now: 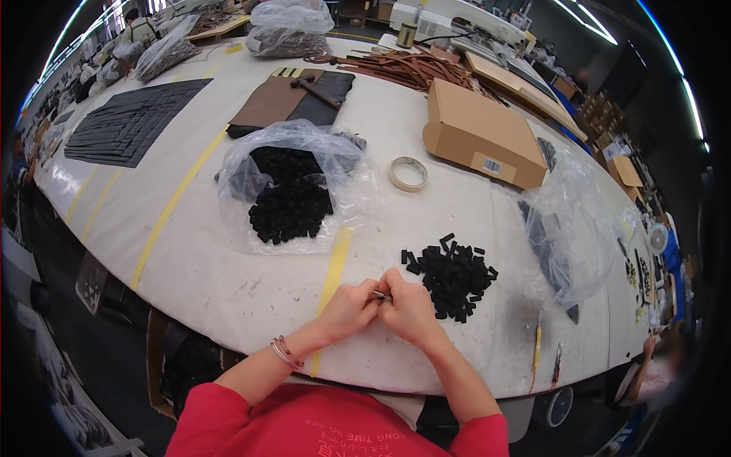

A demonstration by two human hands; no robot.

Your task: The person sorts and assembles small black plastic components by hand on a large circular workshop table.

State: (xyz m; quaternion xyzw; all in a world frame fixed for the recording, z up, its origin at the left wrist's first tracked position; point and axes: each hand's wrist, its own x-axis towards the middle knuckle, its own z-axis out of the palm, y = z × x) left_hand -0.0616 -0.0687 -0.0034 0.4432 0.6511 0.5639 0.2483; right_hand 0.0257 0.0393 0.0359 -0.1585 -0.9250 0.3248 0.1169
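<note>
My left hand point(349, 308) and my right hand point(410, 307) meet fingertip to fingertip near the front edge of the white table point(213, 266). Together they pinch a small metal piece point(380, 295) between the fingers; most of it is hidden. Just right of my right hand lies a loose pile of small black loops point(452, 276). Further back, an open clear plastic bag point(293, 183) holds many more of the same black pieces. Thin bangles point(285, 353) sit on my left wrist.
A roll of tape point(408, 174), a cardboard box point(481, 134), brown and black leather sheets point(293, 97), brown straps point(411, 68) and a second clear bag point(567, 228) lie around. Yellow tape lines point(332, 274) cross the table. Another person's hand point(649, 352) shows at far right.
</note>
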